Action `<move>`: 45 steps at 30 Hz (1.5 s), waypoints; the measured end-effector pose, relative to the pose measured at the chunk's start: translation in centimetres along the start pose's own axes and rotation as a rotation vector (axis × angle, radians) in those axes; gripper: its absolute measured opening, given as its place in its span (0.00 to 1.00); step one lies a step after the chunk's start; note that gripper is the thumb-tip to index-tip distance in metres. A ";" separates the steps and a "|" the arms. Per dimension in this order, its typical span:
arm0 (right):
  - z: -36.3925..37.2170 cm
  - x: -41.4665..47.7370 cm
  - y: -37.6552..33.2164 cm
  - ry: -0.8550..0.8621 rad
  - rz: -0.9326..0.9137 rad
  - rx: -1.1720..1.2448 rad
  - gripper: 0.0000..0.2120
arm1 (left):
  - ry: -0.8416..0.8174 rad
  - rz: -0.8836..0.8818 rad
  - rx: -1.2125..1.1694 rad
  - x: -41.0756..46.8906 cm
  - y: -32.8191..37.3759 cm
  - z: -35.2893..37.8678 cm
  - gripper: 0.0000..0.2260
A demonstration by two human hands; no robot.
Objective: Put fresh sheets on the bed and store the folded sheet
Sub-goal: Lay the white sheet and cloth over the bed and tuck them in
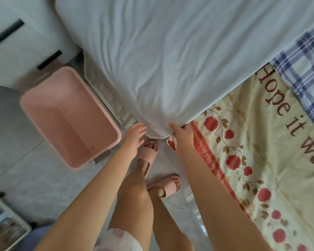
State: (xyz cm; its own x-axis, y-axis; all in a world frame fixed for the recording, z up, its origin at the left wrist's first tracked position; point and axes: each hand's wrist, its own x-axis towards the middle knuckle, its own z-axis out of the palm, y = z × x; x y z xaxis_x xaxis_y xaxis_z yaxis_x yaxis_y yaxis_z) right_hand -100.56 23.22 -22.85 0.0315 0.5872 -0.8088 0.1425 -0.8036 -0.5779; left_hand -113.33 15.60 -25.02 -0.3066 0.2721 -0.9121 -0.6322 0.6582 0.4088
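A white sheet (170, 60) covers the upper part of the bed and hangs over the mattress corner near my feet. My right hand (182, 134) grips the sheet's bunched corner, its thumb lying over the white cloth. My left hand (135, 136) hovers just left of that corner with fingers relaxed and spread, holding nothing. Below the white sheet lies a cream floral cover (252, 160) with red roses and printed words. A blue checked cloth (304, 73) lies at the right edge.
An empty pink plastic bin (40, 105) stands on the tiled floor left of the bed corner. A white drawer unit (16, 42) with black handles stands at the upper left. My feet in pink slippers (149, 153) stand by the corner. A white rack (5, 227) sits at the lower left.
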 end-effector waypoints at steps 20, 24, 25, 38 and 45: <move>10.9 -5.9 2.6 0.273 -0.002 0.223 0.04 | -0.059 -0.151 0.083 1.4 4.8 -6.8 0.16; 11.3 -6.2 1.9 0.196 0.166 0.312 0.11 | -0.026 -0.136 0.092 1.5 6.3 -7.0 0.15; 11.2 -6.1 1.8 0.195 0.164 0.302 0.09 | -0.024 -0.126 0.106 1.4 6.6 -7.0 0.17; 9.0 -8.5 3.5 0.451 -0.028 0.192 0.08 | -0.173 -0.261 -0.331 -0.8 4.4 -7.1 0.23; 8.1 -9.1 2.1 0.298 0.265 0.512 0.08 | -0.078 -0.096 -0.405 -2.3 6.5 -10.0 0.06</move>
State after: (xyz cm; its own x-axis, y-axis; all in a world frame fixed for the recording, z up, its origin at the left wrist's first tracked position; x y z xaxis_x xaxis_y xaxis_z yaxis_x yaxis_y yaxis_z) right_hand -108.51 15.39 -17.64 0.2840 0.3054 -0.9089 -0.3954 -0.8263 -0.4012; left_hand -123.82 12.18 -19.95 -0.1878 0.2852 -0.9399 -0.8884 0.3588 0.2864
